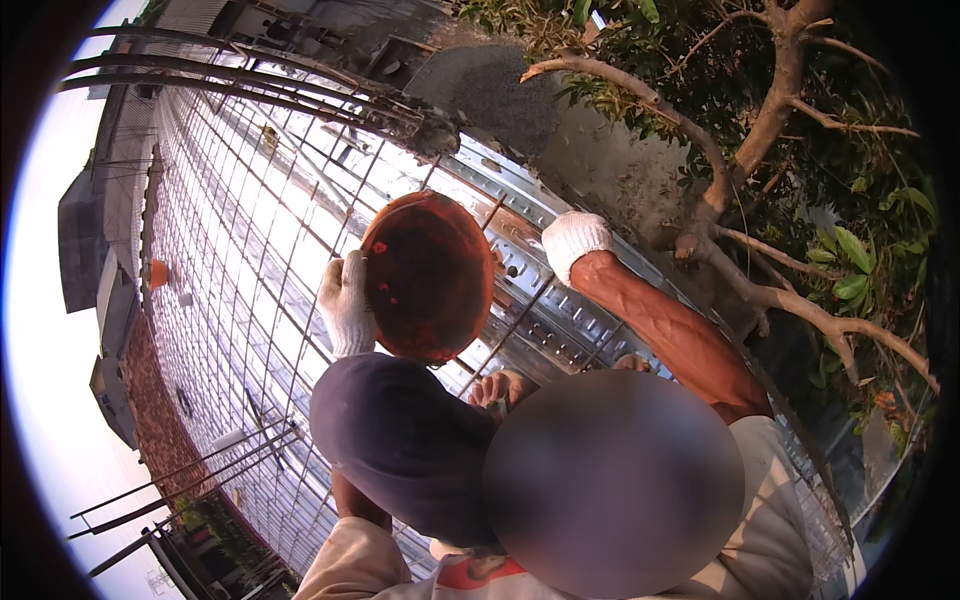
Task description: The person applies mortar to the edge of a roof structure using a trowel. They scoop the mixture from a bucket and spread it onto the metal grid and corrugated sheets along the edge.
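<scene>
A round orange-red bucket (430, 275) is tipped so that its dark, stained inside faces me. My left hand (347, 305), in a white knitted glove, grips its left rim with the fingers bent over the edge. To the right of the bucket, apart from it, my gloved right hand (578, 245) is closed in a fist over the edge of the metal sheeting. Whatever it may hold is hidden. My dark-covered left knee (400, 450) rises below the bucket, and bare toes (500, 390) show just beyond it. A blurred round patch covers the area to the right of that knee.
A rebar grid (290, 260) lies over shiny metal decking (530, 330). Thick tree branches (770, 130) hang along the right edge. Dark poles (240, 75) cross the upper left. A small orange bucket (158, 273) stands far left, near a brick wall (170, 440). Grey gravel (490, 95) lies beyond.
</scene>
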{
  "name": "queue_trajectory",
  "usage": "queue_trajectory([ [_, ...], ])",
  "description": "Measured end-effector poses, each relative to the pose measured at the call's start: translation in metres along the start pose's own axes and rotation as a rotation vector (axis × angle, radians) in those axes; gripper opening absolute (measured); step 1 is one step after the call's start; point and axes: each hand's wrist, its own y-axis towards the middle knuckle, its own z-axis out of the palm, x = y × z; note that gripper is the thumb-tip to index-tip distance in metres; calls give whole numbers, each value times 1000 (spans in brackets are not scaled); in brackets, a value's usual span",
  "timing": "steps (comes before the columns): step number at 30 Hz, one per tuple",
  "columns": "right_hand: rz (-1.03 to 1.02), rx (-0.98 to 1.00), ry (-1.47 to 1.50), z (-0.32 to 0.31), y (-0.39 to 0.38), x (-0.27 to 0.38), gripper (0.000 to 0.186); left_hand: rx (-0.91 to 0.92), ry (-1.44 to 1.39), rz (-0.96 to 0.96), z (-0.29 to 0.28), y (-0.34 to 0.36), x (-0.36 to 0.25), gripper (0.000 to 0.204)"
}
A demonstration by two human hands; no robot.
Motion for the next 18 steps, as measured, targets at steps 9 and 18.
queue_trajectory([
  [9,213,40,229,-24,29,-75,29,58,2,63,11,1,-5,44],
  [18,-7,-106,-83,10,23,-21,23,75,10,-50,8,3,-5,45],
])
